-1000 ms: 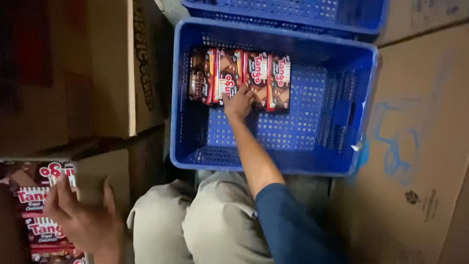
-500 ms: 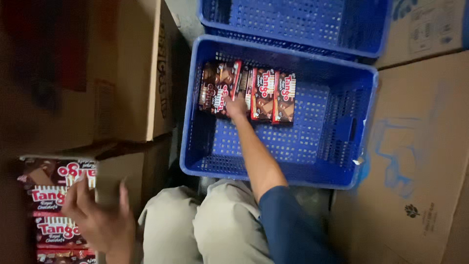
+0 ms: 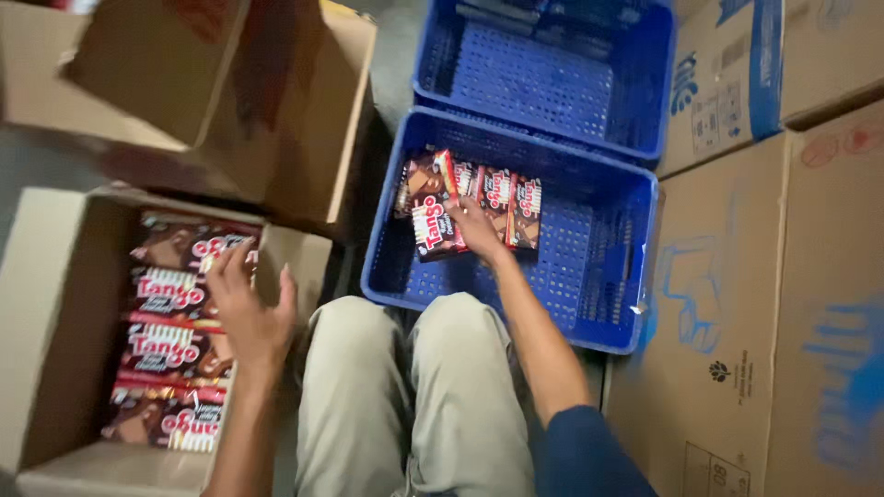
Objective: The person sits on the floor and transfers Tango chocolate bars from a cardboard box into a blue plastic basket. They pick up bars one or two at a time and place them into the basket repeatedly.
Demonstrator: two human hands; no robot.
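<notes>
My right hand [image 3: 479,230] reaches into a blue plastic crate [image 3: 608,313] and grips a brown and red snack pack [image 3: 433,225] that stands tilted among several like packs [image 3: 516,207] along the crate's far wall. My left hand [image 3: 247,308] hovers with fingers spread over an open cardboard box [image 3: 55,304] at the left. That box holds a row of the same snack packs [image 3: 170,345]. The left hand holds nothing. My knees in light trousers [image 3: 405,396] sit between box and crate.
A second blue crate [image 3: 552,74] lies behind the first. An open cardboard box [image 3: 276,110] with raised flaps stands at the upper left. Closed cardboard cartons [image 3: 783,276] with blue print line the right side.
The view has shifted right and down, so the left box shows more fully. My left hand has moved over its packs. My right hand has tipped one pack up in the crate.
</notes>
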